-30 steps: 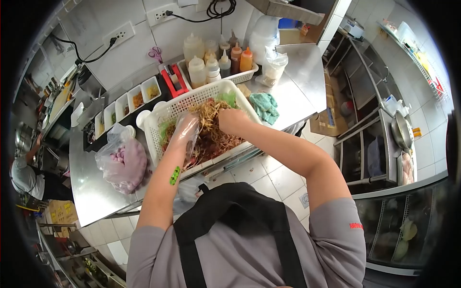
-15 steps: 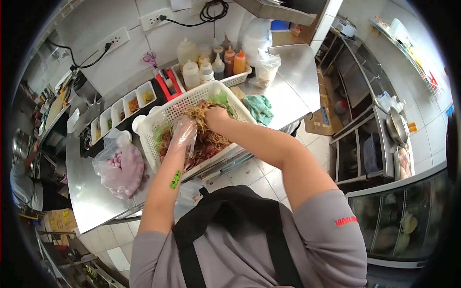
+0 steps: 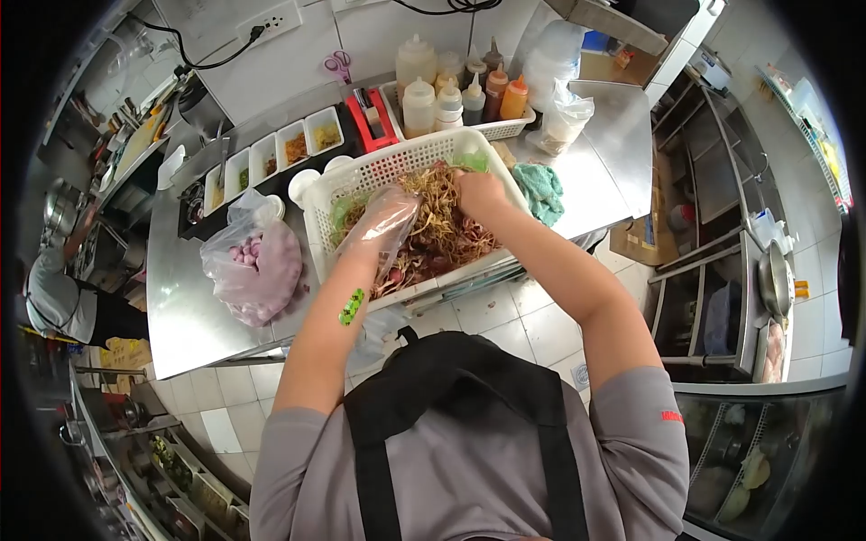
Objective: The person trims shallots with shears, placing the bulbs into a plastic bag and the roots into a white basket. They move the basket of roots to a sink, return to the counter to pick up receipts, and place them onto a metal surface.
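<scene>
A white perforated basket (image 3: 317, 236) sits at the table's front edge, heaped with shallots (image 3: 439, 242) that carry dry, straw-coloured roots and stalks. My left hand (image 3: 393, 215), in a clear plastic glove, is closed at the left side of a tangled bunch on top. On the bunch's right side, my bare right hand (image 3: 481, 193) grips with curled fingers. Roots partly hide the fingertips of both hands. Left of the basket, a clear plastic bag (image 3: 262, 284) holds smooth pinkish-purple shallots.
Squeeze bottles (image 3: 419, 106) stand in a white rack behind the basket. Topping trays (image 3: 294, 150) and a red holder (image 3: 372, 122) line the back. A green cloth (image 3: 539, 193) lies at right, near a bagged container (image 3: 566, 122). Another person (image 3: 61, 293) is far left.
The camera view has shifted, so the table and basket appear farther right and slightly higher. Both hands stay at the bunch in the basket, which now looks more spread between them.
</scene>
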Action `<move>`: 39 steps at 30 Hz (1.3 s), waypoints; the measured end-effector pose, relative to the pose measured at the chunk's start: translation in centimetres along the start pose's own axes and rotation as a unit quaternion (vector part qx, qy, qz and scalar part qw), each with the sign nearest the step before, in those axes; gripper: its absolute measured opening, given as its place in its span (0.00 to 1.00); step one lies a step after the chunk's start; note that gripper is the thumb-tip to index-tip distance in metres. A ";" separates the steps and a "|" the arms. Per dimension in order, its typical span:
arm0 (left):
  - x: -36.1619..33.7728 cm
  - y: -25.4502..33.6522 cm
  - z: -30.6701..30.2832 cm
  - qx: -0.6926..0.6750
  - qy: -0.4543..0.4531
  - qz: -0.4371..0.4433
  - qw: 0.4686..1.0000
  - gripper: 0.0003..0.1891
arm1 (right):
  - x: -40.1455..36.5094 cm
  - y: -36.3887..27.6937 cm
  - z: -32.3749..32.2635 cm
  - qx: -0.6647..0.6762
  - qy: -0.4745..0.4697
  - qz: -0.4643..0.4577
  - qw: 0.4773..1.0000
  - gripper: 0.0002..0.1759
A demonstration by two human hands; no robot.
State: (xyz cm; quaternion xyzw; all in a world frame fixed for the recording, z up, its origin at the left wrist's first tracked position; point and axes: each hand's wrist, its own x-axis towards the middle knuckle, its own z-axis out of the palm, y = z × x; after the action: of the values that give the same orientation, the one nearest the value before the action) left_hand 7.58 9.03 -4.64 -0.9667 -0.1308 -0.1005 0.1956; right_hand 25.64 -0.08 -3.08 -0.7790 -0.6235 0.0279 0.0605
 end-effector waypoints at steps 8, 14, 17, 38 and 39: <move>0.1 1.5 -6.5 -0.714 0.025 -0.242 0.657 0.46 | -0.6 2.6 -10.2 -0.012 -0.126 -0.003 0.992 0.22; 1.5 4.0 -7.9 -0.300 -0.028 -0.163 0.939 0.60 | 0.4 2.3 -8.8 0.006 -0.150 -0.003 0.989 0.23; 2.3 3.9 -7.3 -0.285 0.062 -0.160 0.943 0.34 | 0.5 2.6 -9.8 -0.001 -0.174 -0.008 0.985 0.22; 3.5 -6.0 -13.8 -0.754 0.280 -0.401 0.438 0.20 | -4.1 0.8 -15.2 0.041 0.009 -0.091 0.995 0.18; 3.2 -5.9 -13.3 -0.765 0.277 -0.395 0.427 0.19 | -3.5 0.5 -14.3 0.042 0.010 -0.092 0.995 0.18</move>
State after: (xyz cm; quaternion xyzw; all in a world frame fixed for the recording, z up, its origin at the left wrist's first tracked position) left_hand 7.00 9.56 10.22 -0.4827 -0.3070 -0.4883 -0.6590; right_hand 27.02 -4.42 10.96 -0.7153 -0.6902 0.0407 0.1017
